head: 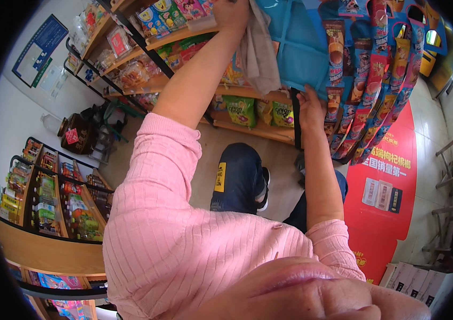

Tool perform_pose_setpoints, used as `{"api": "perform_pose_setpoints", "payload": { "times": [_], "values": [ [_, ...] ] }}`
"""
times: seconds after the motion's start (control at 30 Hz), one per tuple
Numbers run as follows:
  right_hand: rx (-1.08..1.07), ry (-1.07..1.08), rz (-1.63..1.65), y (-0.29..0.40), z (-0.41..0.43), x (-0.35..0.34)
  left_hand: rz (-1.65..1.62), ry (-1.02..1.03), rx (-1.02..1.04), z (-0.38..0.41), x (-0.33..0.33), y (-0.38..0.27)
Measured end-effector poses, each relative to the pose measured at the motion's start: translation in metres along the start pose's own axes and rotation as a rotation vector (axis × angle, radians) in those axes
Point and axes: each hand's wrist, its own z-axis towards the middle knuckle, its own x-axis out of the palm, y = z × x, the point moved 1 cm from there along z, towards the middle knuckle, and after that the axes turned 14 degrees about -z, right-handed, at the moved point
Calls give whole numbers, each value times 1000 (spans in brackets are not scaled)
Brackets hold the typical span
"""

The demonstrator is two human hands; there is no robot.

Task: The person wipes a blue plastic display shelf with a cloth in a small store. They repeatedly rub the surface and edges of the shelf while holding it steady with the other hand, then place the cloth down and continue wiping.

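My left hand [230,15] is raised at the top edge, by the front of an upper snack shelf [210,27]; its fingertips are cut off. A beige-grey cloth [259,60] hangs beside its wrist, and whether the hand holds it is unclear. To the right hangs a light-blue pocketed display panel [298,62]. My right hand [313,107] has its fingers on the lower edge of that panel, beside a black metal upright [296,120]. Strips of drink-like sachets [370,88] hang in rows just right of this hand.
Green snack bags [239,111] stand on the lowest shelf ahead. A bottle rack [50,196] is at left, near a dark jar [77,134]. A red printed floor mat [382,188] lies at right, with stools [448,160] beyond and white boxes [414,284] at lower right.
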Motion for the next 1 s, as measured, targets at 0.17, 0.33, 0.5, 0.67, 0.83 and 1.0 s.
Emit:
{"api": "perform_pose_setpoints", "payload": {
  "times": [0.17,0.33,0.5,0.67,0.83,1.0],
  "values": [
    [6,-82,56,2,7,-9,45,78,-186,-2,7,-3],
    [3,-94,46,6,2,-8,31,102,-275,-9,1,-10],
    [-31,-101,22,11,6,-12,-59,199,-303,-17,-3,-31],
    [-33,-48,9,12,3,-12,-325,291,-400,-22,-17,-31],
    [-16,-48,-6,10,2,-12,-357,260,-442,-20,-18,-32],
    [-11,-3,30,4,5,-14,-241,212,-290,-13,-5,-32]
  ]
}}
